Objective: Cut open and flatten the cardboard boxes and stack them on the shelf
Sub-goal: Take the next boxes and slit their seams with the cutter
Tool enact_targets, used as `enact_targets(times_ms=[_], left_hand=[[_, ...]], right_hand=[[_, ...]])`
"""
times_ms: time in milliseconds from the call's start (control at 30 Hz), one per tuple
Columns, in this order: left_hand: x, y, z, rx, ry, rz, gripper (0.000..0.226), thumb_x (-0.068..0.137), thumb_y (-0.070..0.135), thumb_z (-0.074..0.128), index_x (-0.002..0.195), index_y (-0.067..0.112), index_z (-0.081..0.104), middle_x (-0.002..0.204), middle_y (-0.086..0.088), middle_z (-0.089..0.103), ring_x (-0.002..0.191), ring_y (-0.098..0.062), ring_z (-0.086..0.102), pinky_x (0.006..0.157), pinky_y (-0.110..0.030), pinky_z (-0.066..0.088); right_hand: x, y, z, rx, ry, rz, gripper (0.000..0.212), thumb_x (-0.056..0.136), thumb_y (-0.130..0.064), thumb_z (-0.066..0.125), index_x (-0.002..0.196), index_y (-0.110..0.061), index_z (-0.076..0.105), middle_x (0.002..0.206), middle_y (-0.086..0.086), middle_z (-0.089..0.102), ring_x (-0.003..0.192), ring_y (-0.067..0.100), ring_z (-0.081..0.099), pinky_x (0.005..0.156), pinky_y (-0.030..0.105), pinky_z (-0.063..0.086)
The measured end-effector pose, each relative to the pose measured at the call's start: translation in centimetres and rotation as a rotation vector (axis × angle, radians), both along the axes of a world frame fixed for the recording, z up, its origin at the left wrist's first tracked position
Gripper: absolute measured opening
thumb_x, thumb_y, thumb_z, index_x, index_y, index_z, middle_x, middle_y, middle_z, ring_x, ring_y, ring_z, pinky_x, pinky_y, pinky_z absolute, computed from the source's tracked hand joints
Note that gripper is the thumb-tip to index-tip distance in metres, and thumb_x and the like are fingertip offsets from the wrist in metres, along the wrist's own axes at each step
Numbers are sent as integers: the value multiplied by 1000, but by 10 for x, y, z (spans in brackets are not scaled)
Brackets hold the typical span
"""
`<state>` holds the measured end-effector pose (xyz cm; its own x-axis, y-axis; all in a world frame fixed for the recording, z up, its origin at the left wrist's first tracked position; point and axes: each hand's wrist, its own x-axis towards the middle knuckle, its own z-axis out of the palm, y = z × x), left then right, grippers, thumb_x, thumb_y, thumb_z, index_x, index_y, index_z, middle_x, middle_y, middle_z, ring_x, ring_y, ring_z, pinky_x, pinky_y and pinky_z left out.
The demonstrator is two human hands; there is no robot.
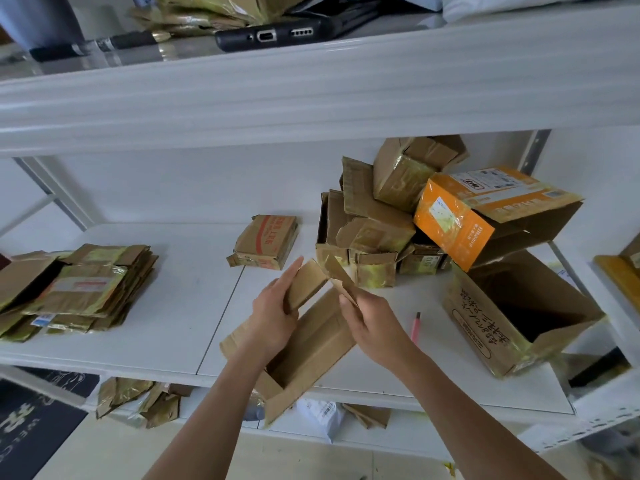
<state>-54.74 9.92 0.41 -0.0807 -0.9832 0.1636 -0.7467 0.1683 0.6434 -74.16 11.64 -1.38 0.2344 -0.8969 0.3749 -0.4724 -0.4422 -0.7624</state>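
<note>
An opened brown cardboard box (308, 348) lies slanted over the front edge of the white shelf (173, 306), its near end hanging past the edge. My left hand (273, 313) grips its upper left flap. My right hand (370, 320) pinches the upper right flap beside it. A stack of flattened boxes (79, 289) rests at the shelf's left. A small flattened box (266, 240) lies alone further back. A pink utility knife (415, 326) lies on the shelf just right of my right wrist.
A heap of unflattened boxes (381, 216) with an orange box (460, 220) fills the back right. A large open box (519, 313) stands at the right front. Flattened cardboard (138, 400) lies on the shelf below. A phone (277, 34) sits on the shelf above.
</note>
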Motion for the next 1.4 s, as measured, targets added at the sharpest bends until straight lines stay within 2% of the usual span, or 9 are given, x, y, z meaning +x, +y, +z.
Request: enact_targets(times_ms=[267,467,533,667,867,1000,1133,1233,1400], left_hand=[[14,10,-4,-17,-237,469,121,76,40,81,153,35,-12,157,-14,13,146,-34,9,118,-53,9],[31,19,-20,433,517,548,82,88,13,71,153,20,21,136,-15,51,119,-34,55,102,-52,47],[42,24,-29,480,712,540,56,94,7,60,145,19,42,116,-10,64,103,-32,63,93,-53,53],[76,34,-46,482,1090,596,47,97,-6,48,134,23,53,117,-14,64,102,-34,65,81,-49,58],[112,56,-78,635,1525,750,38,80,-4,32,112,3,53,107,-21,54,78,-34,54,58,-38,53],[118,64,-98,706,1230,742,19,94,3,47,109,-4,57,101,-19,62,87,-32,56,75,-42,52],[106,73,-123,745,704,710,15,87,-14,59,101,-10,59,112,-33,61,87,-36,63,88,-53,55],[101,72,-128,688,504,700,24,83,-14,59,102,-1,51,111,-32,58,82,-36,60,68,-44,56],[95,64,-122,664,184,580,59,84,-7,50,136,18,39,107,-18,58,87,-34,59,63,-38,52]], right_hand=[[-3,-4,-8,253,-144,-424,17,105,-15,42,90,-11,50,58,-6,44,46,0,53,44,10,38],[-1,-4,-13,254,-129,-400,31,105,-13,41,125,5,56,60,-7,45,46,0,52,44,9,37],[-3,-2,-12,211,-160,-289,39,105,-9,39,144,-8,45,90,-3,67,72,-16,58,59,4,44],[-18,-1,-37,184,-55,40,54,101,5,42,144,-29,45,150,-10,44,140,1,37,113,16,32],[-20,10,-84,683,195,264,63,95,2,40,132,-47,56,151,-25,34,143,3,31,100,2,28],[-14,14,-92,744,422,219,35,90,-25,45,120,-40,55,149,-16,43,138,10,36,120,45,17],[9,8,-96,597,495,71,35,103,-43,38,135,-31,46,133,-8,58,125,15,49,109,40,34],[26,12,-111,545,610,25,55,99,-56,41,148,-32,38,138,-1,38,131,20,32,109,35,35],[33,27,-145,451,799,-2,69,98,-63,34,156,-36,8,163,6,-17,150,29,-20,122,42,-6]])
